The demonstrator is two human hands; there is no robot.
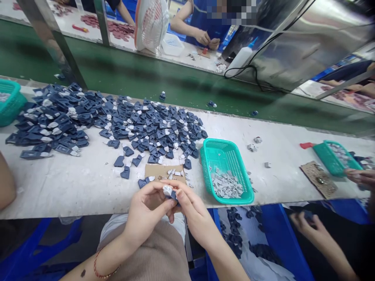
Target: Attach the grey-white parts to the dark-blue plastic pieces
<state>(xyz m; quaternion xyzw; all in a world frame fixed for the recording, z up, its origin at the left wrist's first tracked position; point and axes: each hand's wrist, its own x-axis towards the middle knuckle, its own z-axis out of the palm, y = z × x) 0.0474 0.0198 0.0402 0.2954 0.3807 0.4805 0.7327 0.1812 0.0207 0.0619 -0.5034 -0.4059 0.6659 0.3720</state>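
Observation:
In front of me, at the table's near edge, my left hand (146, 208) and my right hand (191, 205) meet around one small dark blue plastic part with a white piece on its end (168, 191). Fingers of both hands are closed on it, and they hide much of the blue body. Just beyond them lies a cardboard piece (155, 171) with several small white plastic pieces (175, 173) on it. A loose blue part (143, 182) rests at the cardboard's left corner.
A large heap of blue parts (152, 125) with white tips covers the table's left and middle. Right of my hands stands a green basket (208, 175) holding small grey-white pieces. Farther right, a co-worker's hands (310, 224) are near another green basket (328, 160). People work across the green belt (117, 74).

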